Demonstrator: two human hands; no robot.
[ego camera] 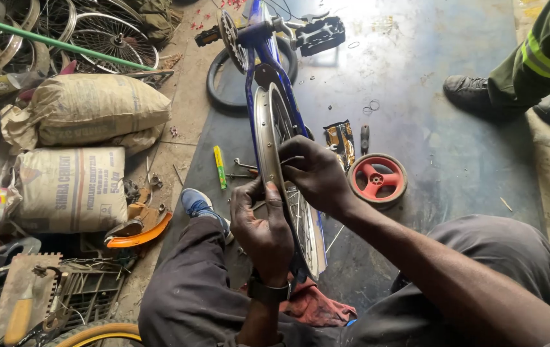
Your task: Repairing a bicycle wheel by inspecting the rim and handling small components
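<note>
Hands work the bare wheel rim of the upturned blue bicycle; left hand grips its edge, right hand pinches a spoke; likely spoke adjustment, needing a steady rim.

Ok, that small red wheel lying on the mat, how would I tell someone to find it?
Start at the blue bicycle frame upside down on the dark floor mat, with the bare silver rim that both hands grip. Look just past the right hand, to its right. The small wheel lies flat there: red plastic spokes inside a black tyre, unlike the big wire-spoked rim.
</note>
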